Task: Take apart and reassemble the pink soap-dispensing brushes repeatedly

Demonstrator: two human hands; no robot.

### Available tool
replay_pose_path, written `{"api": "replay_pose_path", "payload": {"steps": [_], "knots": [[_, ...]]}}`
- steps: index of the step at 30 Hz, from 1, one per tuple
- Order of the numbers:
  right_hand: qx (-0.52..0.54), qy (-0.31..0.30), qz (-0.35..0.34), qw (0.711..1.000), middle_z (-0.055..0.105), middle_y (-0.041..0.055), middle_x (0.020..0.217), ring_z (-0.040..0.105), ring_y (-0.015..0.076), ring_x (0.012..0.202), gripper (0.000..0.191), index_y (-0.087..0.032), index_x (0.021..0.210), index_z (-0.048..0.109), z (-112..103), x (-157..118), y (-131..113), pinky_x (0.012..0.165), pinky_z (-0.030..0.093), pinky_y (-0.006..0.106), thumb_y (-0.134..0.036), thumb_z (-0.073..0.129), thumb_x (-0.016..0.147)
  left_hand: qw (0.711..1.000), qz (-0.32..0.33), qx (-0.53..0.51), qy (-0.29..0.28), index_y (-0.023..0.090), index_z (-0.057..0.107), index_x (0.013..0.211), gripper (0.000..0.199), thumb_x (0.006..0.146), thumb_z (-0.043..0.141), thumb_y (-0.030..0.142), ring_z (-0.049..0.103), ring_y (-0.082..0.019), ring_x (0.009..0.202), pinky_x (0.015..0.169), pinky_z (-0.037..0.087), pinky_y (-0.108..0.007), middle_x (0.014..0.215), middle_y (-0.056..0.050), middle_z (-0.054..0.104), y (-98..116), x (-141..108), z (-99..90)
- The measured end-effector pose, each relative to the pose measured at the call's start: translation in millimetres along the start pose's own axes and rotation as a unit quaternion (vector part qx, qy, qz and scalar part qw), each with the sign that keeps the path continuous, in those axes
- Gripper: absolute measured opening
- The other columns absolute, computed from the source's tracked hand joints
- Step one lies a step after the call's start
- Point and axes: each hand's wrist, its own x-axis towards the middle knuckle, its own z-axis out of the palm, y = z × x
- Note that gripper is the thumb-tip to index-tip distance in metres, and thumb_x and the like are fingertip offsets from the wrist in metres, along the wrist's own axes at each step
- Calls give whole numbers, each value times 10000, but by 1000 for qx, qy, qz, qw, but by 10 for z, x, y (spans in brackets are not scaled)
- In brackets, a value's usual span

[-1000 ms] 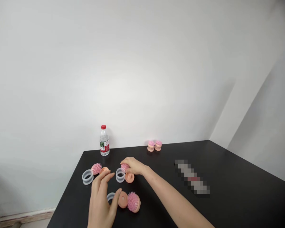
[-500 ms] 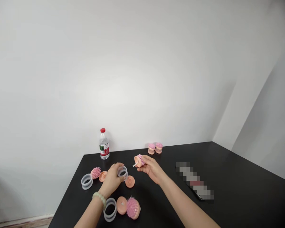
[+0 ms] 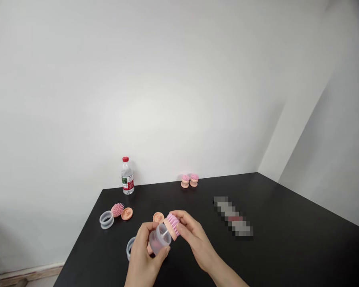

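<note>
My left hand (image 3: 146,255) is closed around a translucent plastic cup (image 3: 159,240), tilted with its opening toward the right. My right hand (image 3: 194,239) grips a pink bristled brush head (image 3: 172,226) by its bristle side. A white stem on the brush head reaches into the cup's mouth. Just behind the cup lies a peach disc (image 3: 158,217) on the black table. Partly hidden by my left hand is a translucent ring (image 3: 130,247), and other pieces beneath the hands are mostly covered.
At the left are another translucent ring (image 3: 107,219), a pink brush head (image 3: 117,209) and a peach disc (image 3: 127,213). A water bottle (image 3: 127,177) and two brush pieces (image 3: 189,181) stand by the wall. A blurred long object (image 3: 233,217) lies on the right.
Both hands have come together nearer the table's front. The cup has been lifted and tilted, and the brush head's stem now enters it. The view has shifted slightly.
</note>
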Motion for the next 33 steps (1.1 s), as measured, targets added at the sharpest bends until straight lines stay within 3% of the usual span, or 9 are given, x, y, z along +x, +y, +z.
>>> {"api": "replay_pose_path", "payload": {"steps": [6, 12, 18, 24, 27, 33], "knots": [[-36, -16, -13, 999, 694, 51, 1011, 644, 213, 897, 378, -247, 1153, 675, 34, -114, 27, 805, 511, 322, -542, 626, 922, 999, 29, 17, -14, 246, 652, 1054, 339, 736, 746, 318, 685, -260, 888, 750, 543, -358, 999, -50, 723, -38, -126, -45], [-108, -45, -56, 992, 690, 63, 1068, 664, 232, 963, 326, -266, 1206, 647, 35, -192, 33, 856, 528, 349, -454, 626, 941, 999, 24, -21, -5, 233, 672, 1071, 380, 740, 762, 395, 684, -263, 910, 771, 570, -359, 1016, -60, 709, -121, -211, -73], [-109, -69, -58, 990, 677, 73, 1133, 677, 239, 1020, 309, -280, 1247, 629, 22, -263, 49, 897, 542, 367, -375, 619, 953, 999, 36, -40, 3, 246, 677, 1073, 388, 732, 780, 401, 699, -265, 914, 800, 575, -367, 1024, -53, 717, -165, -265, -74], [-139, -89, -56, 985, 606, 100, 1288, 646, 261, 1115, 428, -287, 1271, 626, -1, -304, 3, 949, 534, 386, -239, 724, 857, 997, 11, -79, -6, 230, 682, 1093, 486, 704, 801, 496, 704, -291, 999, 885, 570, -386, 1078, -79, 722, -202, -309, -72], [-136, -86, -46, 986, 627, 80, 1219, 657, 243, 1065, 435, -273, 1191, 655, -3, -300, -44, 918, 548, 359, -167, 773, 786, 997, 10, -80, -3, 231, 670, 1096, 509, 690, 811, 504, 707, -301, 1025, 909, 567, -392, 1102, -87, 721, -210, -335, -75], [-130, -94, -23, 987, 659, 8, 1025, 663, 188, 911, 423, -256, 1056, 655, 8, -346, -133, 831, 551, 302, -64, 787, 702, 996, 89, -20, -12, 285, 691, 1059, 337, 760, 764, 423, 700, -294, 1011, 907, 560, -418, 1076, -66, 731, -141, -408, -77]]}}
